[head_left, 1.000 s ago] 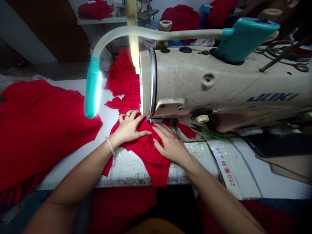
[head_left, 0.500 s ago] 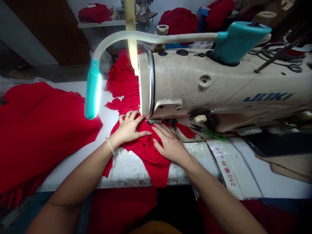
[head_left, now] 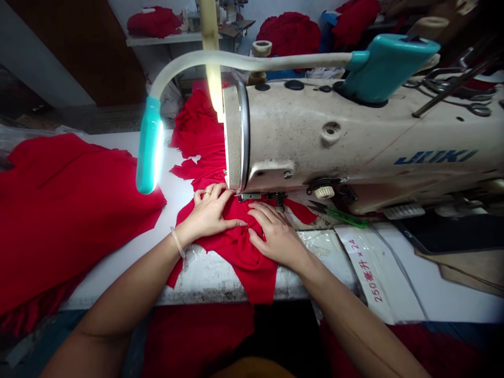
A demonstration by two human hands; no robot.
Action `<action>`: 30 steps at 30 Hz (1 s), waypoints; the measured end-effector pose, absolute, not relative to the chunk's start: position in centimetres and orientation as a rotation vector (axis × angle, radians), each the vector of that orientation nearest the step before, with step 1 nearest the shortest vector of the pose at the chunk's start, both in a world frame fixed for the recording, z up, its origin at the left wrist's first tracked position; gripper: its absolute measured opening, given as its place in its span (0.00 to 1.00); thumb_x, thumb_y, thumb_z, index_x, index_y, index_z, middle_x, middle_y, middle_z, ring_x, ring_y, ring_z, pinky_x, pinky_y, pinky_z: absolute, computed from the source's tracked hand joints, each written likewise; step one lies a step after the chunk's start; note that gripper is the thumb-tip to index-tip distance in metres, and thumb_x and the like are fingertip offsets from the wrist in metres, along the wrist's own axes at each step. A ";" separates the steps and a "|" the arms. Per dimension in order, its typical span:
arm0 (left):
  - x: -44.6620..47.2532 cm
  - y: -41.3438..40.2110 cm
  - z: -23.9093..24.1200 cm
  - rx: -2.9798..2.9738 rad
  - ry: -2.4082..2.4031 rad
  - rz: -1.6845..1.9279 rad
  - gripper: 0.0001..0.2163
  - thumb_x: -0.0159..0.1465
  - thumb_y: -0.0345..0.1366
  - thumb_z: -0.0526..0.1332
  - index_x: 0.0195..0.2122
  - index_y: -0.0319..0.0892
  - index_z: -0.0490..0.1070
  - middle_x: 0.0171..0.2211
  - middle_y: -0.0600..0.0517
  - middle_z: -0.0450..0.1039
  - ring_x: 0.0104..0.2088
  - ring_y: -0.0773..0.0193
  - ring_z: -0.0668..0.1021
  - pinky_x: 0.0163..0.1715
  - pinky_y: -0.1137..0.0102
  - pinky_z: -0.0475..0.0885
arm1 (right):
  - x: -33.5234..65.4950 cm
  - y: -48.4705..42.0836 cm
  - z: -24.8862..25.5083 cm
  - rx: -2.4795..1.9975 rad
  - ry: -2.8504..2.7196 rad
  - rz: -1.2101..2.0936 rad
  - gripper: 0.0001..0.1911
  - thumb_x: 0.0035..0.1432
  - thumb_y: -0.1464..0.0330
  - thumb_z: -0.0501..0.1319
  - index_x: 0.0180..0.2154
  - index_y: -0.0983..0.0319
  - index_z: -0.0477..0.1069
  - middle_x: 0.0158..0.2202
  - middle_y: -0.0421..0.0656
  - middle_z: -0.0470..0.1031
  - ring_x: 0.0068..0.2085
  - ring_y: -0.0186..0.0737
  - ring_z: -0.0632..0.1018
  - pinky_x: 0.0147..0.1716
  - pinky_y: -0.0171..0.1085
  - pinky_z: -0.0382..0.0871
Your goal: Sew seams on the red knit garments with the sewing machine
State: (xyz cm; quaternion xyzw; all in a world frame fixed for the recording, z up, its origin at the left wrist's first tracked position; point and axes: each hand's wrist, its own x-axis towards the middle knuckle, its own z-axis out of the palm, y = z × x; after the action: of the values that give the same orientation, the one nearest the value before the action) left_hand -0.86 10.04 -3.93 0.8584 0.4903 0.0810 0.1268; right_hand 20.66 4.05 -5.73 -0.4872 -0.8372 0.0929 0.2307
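Note:
A piece of red fabric (head_left: 240,252) lies under the head of a cream sewing machine (head_left: 354,136) and hangs over the table's front edge. My left hand (head_left: 208,212), with a ring and a bracelet on the wrist, lies flat on the cloth just left of the presser foot (head_left: 252,196), fingers spread. My right hand (head_left: 275,233) rests on the cloth right in front of the foot, fingers stretched forward and pressing the fabric down. The needle itself is hidden behind the machine head.
A teal gooseneck lamp (head_left: 149,147) shines at the left of the machine. A large red cloth pile (head_left: 66,205) covers the table's left. Green-handled snips (head_left: 342,215) lie under the machine arm. A white label strip (head_left: 370,270) sits at the right.
Both hands have shifted slightly on the red fabric near the presser foot, and the cloth between them has bunched a little. Nothing else has moved.

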 end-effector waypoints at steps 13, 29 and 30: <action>-0.9 10.9 -4.1 2.481 1.453 0.225 0.39 0.58 0.67 0.58 0.65 0.50 0.61 0.56 0.41 0.63 0.59 0.39 0.63 0.58 0.45 0.54 | 20.6 4.2 -5.9 -1.406 -2.303 0.296 0.25 0.63 0.68 0.53 0.60 0.68 0.66 0.64 0.51 0.66 0.64 0.52 0.68 0.64 0.55 0.64; -0.8 10.7 -3.7 2.442 1.460 0.303 0.36 0.58 0.63 0.63 0.62 0.47 0.65 0.52 0.42 0.66 0.57 0.40 0.66 0.58 0.44 0.56 | 20.6 4.3 -5.9 -1.425 -2.303 0.319 0.25 0.65 0.67 0.52 0.62 0.65 0.65 0.66 0.52 0.63 0.65 0.53 0.66 0.64 0.56 0.62; -0.8 10.5 -3.6 2.421 1.480 0.362 0.34 0.58 0.62 0.64 0.59 0.46 0.68 0.51 0.43 0.67 0.55 0.42 0.68 0.57 0.46 0.58 | 20.6 4.2 -5.8 -1.429 -2.307 0.322 0.25 0.65 0.67 0.52 0.62 0.65 0.64 0.66 0.52 0.62 0.65 0.54 0.66 0.64 0.57 0.62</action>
State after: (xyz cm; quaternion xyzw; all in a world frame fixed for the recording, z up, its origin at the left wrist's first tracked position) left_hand -0.83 10.48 -3.58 0.8380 0.5122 0.1254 0.1401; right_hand 20.64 4.23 -5.77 -0.5120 -0.8266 0.1154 0.2030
